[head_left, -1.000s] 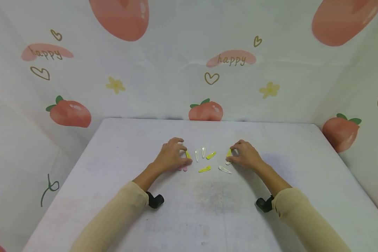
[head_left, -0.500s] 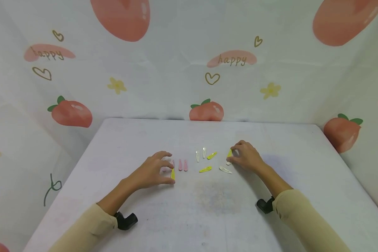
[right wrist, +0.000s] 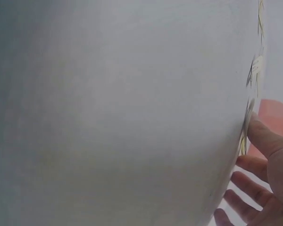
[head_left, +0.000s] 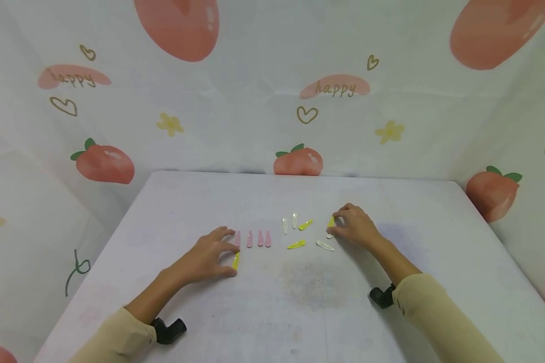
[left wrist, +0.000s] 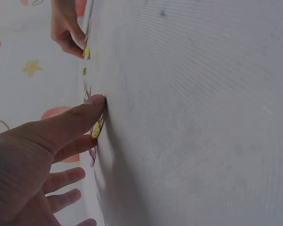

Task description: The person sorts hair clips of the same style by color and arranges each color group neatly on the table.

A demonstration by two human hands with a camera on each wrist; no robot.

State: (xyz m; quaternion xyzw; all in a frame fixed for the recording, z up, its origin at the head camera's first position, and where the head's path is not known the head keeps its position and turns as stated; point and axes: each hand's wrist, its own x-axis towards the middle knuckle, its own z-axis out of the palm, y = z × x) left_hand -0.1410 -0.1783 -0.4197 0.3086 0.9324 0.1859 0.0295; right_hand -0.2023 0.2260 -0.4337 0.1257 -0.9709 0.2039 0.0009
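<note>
In the head view my left hand (head_left: 209,258) pinches a yellow snap hair clip (head_left: 236,260) lengthwise between thumb and index finger, low over the table. Just beyond it lies a row of several pink hair clips (head_left: 249,239). The left wrist view shows the same yellow clip (left wrist: 96,129) between the thumb and a fingertip. My right hand (head_left: 356,225) holds another yellow clip (head_left: 331,222) by its ends, and a white clip (head_left: 330,235) shows partly beneath the thumb. Seen from the right wrist, the fingers (right wrist: 252,162) touch the tabletop around that clip.
Between the hands lie two upright white clips (head_left: 285,226), a slanted white clip (head_left: 325,245), and two yellow clips, one farther back (head_left: 306,225) and one nearer (head_left: 296,244). The white table (head_left: 272,312) ends at a patterned cloth backdrop (head_left: 236,131).
My left hand has carried its yellow clip left and toward me, past the pink clips, uncovering them. The right hand has stayed in place.
</note>
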